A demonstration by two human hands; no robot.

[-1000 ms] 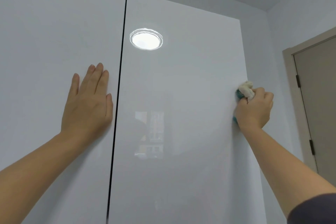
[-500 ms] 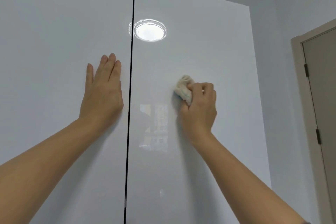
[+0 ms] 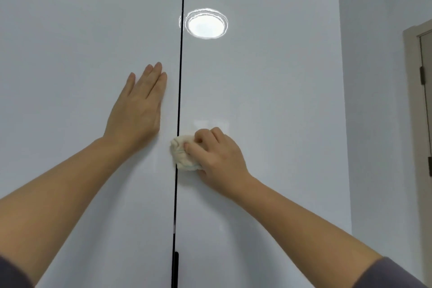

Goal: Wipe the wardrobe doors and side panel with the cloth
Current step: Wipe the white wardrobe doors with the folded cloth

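Left hand lies on the left door (cloth right, across the gap).

head cam, close, facing wardrobe doors

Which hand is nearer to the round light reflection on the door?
Left. The left hand lies flat below-left of the reflection; the right hand grips the cloth farther below.

Glossy white doors; cream cloth, teal trim
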